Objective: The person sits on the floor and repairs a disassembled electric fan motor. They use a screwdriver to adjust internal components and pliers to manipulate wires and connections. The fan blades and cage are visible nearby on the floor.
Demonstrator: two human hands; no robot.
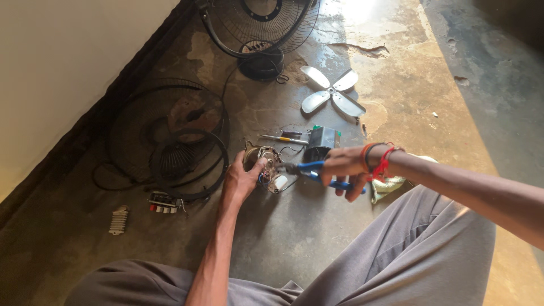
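Your left hand (pixel 241 180) holds the fan motor (pixel 264 162) on the floor (pixel 294 238), fingers wrapped around it. Your right hand (pixel 344 168) squeezes blue pliers (pixel 309 168), their tip touching the motor. Farther off lie a screwdriver (pixel 282 139), white fan blades (pixel 333 92) and a round fan guard (pixel 170 136).
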